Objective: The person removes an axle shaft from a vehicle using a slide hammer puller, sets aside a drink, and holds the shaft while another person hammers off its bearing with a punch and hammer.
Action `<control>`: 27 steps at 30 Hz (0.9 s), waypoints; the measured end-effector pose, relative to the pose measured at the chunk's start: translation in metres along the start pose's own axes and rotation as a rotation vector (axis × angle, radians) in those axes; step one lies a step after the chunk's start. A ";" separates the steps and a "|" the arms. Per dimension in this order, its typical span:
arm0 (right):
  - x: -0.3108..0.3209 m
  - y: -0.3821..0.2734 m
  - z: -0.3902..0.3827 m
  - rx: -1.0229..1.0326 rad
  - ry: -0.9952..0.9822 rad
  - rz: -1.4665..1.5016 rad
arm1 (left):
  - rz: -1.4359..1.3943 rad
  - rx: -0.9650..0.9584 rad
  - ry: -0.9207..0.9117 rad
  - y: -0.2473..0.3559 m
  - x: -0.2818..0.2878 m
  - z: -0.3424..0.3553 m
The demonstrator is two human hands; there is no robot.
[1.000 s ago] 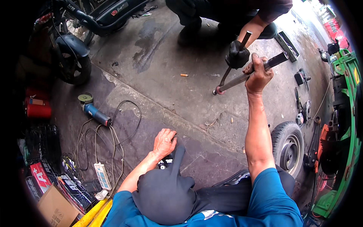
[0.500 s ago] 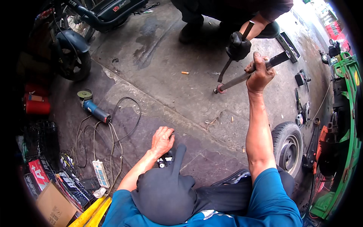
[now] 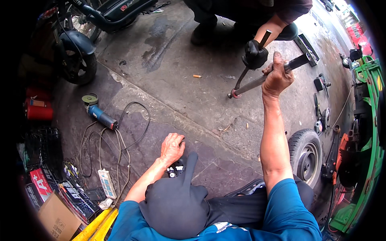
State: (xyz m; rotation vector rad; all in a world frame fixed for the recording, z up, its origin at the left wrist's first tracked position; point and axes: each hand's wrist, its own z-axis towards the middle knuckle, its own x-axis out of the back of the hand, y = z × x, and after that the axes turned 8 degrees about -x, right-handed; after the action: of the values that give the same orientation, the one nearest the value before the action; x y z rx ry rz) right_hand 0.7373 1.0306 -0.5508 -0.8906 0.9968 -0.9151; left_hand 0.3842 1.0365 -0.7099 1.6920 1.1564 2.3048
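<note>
My right hand (image 3: pixel 277 80) is wrapped round a slanting metal tube (image 3: pixel 254 84), thumb pointing up. The tube's thick black end (image 3: pixel 298 62) sticks out to the right of my fist. Its lower end, with a reddish ring (image 3: pixel 236 93) round it, is down at the concrete floor. Opposite me a crouching person's black-gloved hand (image 3: pixel 256 54) grips a dark pry bar (image 3: pixel 241 78), whose lower tip meets the tube beside the ring. My left hand (image 3: pixel 172 147) hangs by my knee, fingers curled in, with nothing visible in it; the fingertips are hidden.
A blue angle grinder (image 3: pixel 101 116) lies left on its looped cord, near a white power strip (image 3: pixel 106 184). A wheel with tyre (image 3: pixel 306 158) is right of my knee, beside a green metal frame (image 3: pixel 372 132). An electric bike (image 3: pixel 78 52) stands far left; a long open tray (image 3: pixel 307 49) lies far right.
The other person's gloved hand has shifted slightly down and right, and the pry bar's tip has come against the ring area of the tube. My own hands have barely moved.
</note>
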 end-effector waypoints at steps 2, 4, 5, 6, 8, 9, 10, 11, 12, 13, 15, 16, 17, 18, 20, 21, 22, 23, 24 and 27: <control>-0.002 0.001 -0.001 -0.009 -0.008 0.011 | 0.026 0.023 -0.002 0.000 0.001 -0.001; -0.004 0.001 -0.003 -0.012 0.006 0.032 | 0.041 0.025 -0.001 -0.001 0.001 -0.002; -0.004 0.002 -0.003 -0.014 0.006 0.032 | 0.054 0.025 0.001 -0.002 0.000 -0.002; -0.003 0.003 -0.003 -0.013 0.005 0.034 | 0.055 0.026 0.001 -0.002 0.000 -0.002; -0.003 0.003 -0.002 -0.010 0.007 0.034 | 0.043 0.034 -0.011 -0.004 0.000 -0.003; -0.003 0.003 -0.002 -0.010 0.014 0.035 | 0.043 0.034 -0.013 -0.004 0.000 -0.003; -0.003 0.003 -0.002 -0.010 0.021 0.036 | 0.044 0.034 -0.010 -0.004 0.001 -0.003; -0.002 0.003 -0.002 -0.011 0.021 0.036 | 0.045 0.034 -0.007 -0.005 0.001 -0.003; -0.002 0.002 -0.002 0.000 0.010 0.044 | 0.045 0.034 -0.008 -0.005 0.001 -0.003; -0.001 0.002 -0.002 0.009 -0.001 0.052 | 0.046 0.035 -0.011 -0.006 0.001 -0.003; -0.002 0.002 -0.003 0.003 0.000 0.058 | 0.047 0.036 -0.015 -0.007 0.001 -0.004; -0.003 0.002 -0.003 0.000 -0.001 0.064 | 0.045 0.036 -0.017 -0.008 0.001 -0.004; -0.002 0.003 -0.003 -0.001 -0.001 0.063 | 0.043 0.037 -0.019 -0.008 0.000 -0.004; -0.002 0.003 -0.002 0.005 0.000 0.054 | 0.043 0.037 -0.019 -0.009 -0.001 -0.004; -0.002 0.004 -0.001 0.011 0.001 0.045 | 0.031 0.039 -0.013 -0.009 -0.002 -0.005; -0.002 0.004 -0.001 0.015 0.003 0.038 | 0.032 0.040 -0.012 -0.009 -0.002 -0.005; -0.002 0.004 -0.002 0.019 0.004 0.029 | 0.044 0.042 -0.013 -0.009 -0.002 -0.005; -0.001 0.004 -0.001 0.018 0.002 0.029 | 0.057 0.043 -0.014 -0.009 -0.002 -0.005; -0.001 0.004 -0.001 0.025 -0.002 0.025 | 0.056 0.045 -0.013 -0.009 -0.002 -0.005; -0.002 0.000 -0.001 0.028 -0.006 0.013 | 0.057 0.054 -0.013 -0.012 0.000 -0.008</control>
State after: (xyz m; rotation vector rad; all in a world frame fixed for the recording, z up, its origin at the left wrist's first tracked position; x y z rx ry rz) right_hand 0.7358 1.0320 -0.5508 -0.8620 0.9819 -0.9131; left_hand 0.3733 1.0406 -0.7183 1.7778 1.1944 2.3120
